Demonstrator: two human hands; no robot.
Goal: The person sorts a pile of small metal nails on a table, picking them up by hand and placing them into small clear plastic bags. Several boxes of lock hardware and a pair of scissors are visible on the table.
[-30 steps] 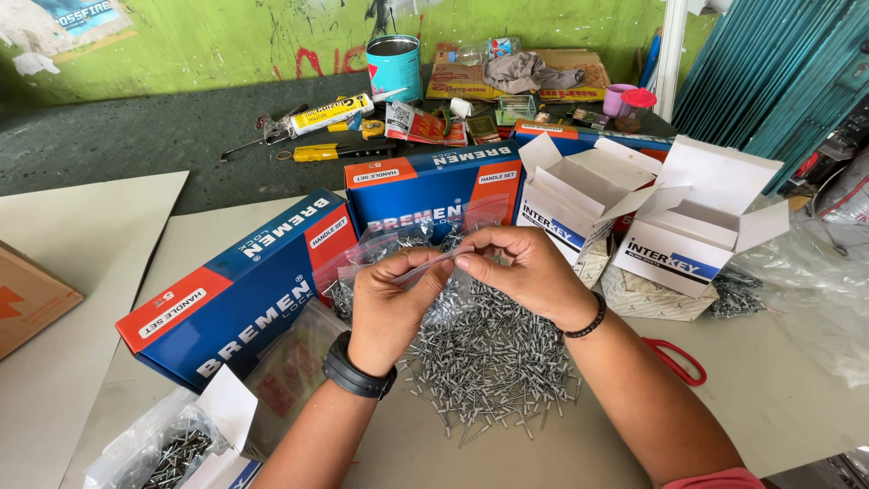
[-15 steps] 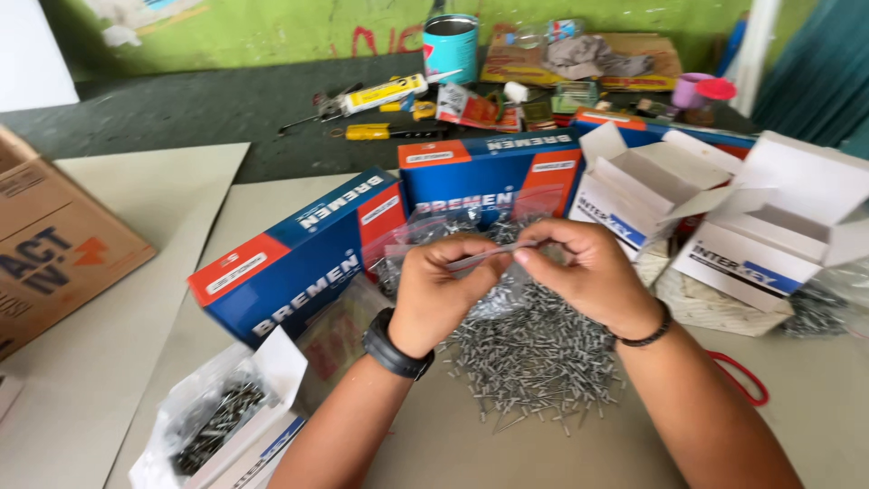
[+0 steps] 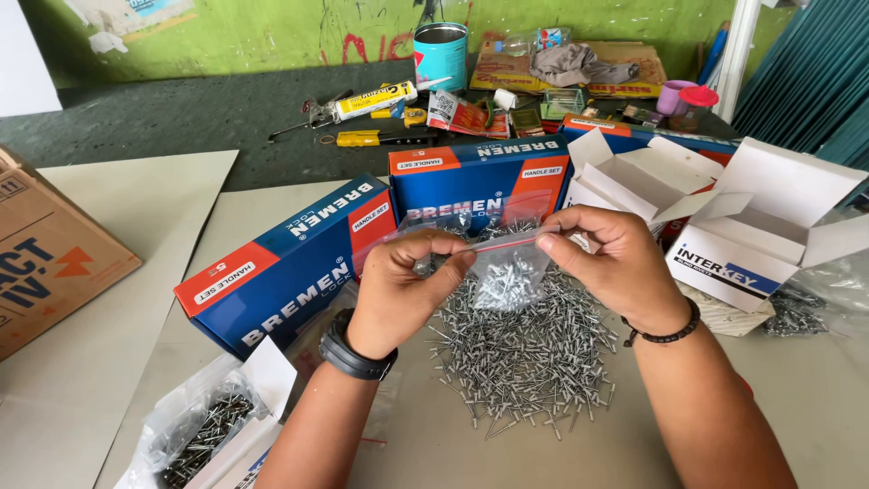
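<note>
Nearest the person, off to the left of the fingers and well apart from them, a clear bag of dark rivets sits in an open white carton at the corner of the tabletop. Just below the fingers spreads a loose heap of silver rivets, lying flat on the tabletop.

Above that heap both hands are raised. The left hand, with a black watch on its wrist, has its fingers pressed together on the left end of the sealing strip of a small clear bag. The right hand, with a dark bead bracelet, pinches the right end of the same strip. The bag hangs between the two sets of fingers, with a clump of silver rivets in its bottom.

Just left of the fingers lies a long blue and orange box, and a second one stands just beyond them. To the right, two open white boxes sit with their flaps up.

Farther off, beyond the fingers, a yellow-handled tool, a tube of sealant, a teal tin can and a grey rag lie scattered by the green wall.
</note>
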